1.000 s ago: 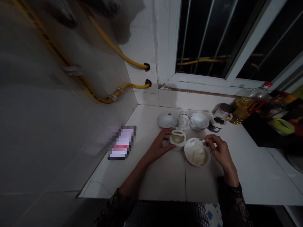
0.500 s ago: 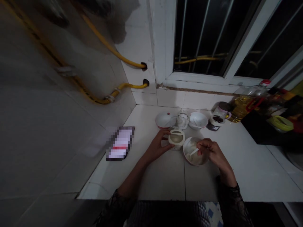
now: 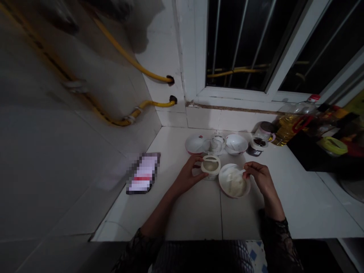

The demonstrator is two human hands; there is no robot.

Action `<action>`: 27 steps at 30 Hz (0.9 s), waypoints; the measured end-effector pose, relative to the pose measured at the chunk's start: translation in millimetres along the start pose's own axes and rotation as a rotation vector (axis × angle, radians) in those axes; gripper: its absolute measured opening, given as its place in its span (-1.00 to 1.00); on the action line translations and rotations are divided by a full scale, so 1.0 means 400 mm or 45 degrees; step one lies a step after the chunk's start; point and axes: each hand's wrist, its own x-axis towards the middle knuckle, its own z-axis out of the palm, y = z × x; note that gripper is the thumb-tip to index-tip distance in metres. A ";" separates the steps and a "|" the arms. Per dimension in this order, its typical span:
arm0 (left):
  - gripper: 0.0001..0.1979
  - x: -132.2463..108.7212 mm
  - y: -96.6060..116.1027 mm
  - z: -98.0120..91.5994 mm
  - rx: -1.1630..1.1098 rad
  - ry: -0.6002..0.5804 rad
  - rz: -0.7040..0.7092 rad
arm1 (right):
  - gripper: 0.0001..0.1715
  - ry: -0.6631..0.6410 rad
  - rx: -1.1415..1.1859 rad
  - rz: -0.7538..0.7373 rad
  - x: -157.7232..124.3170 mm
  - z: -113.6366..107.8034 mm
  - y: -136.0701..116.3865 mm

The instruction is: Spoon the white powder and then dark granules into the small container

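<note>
One tub (image 3: 212, 173) — clasped in left hand (image 3: 190, 175) — spoon (image 3: 241, 171) pinched in right hand (image 3: 260, 177), over bowl (image 3: 225, 175)

Spans lower frame as white tiled counter (image 3: 193, 216), carrying phone (image 3: 143, 172) centre-left, three bowls (image 3: 226, 175) near centre, oil bottle (image 3: 286, 127) right.

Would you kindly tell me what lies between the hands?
In the head view: the jar held by the left hand, the powder bowl, and the spoon in the right hand.

No legible text; jar label (image 3: 258, 153) (dim, small) perhaps printed.
</note>
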 end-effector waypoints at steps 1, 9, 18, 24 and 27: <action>-0.61 0.000 0.000 0.000 -0.002 0.001 0.001 | -0.67 -0.008 -0.062 -0.040 -0.002 0.005 0.000; -0.62 0.000 0.005 -0.001 -0.015 -0.013 0.002 | -0.69 -0.142 -0.518 -0.351 -0.024 0.048 -0.011; -0.62 0.000 0.000 -0.001 0.006 -0.006 0.007 | -0.71 -0.259 -0.048 -0.031 -0.019 0.024 -0.006; -0.62 -0.001 0.000 -0.002 0.013 0.001 0.016 | -0.73 -0.163 -0.396 -0.294 -0.014 -0.001 -0.001; -0.62 -0.001 -0.003 0.000 0.023 0.006 0.028 | -0.70 -0.303 -0.451 -0.359 -0.018 0.004 -0.005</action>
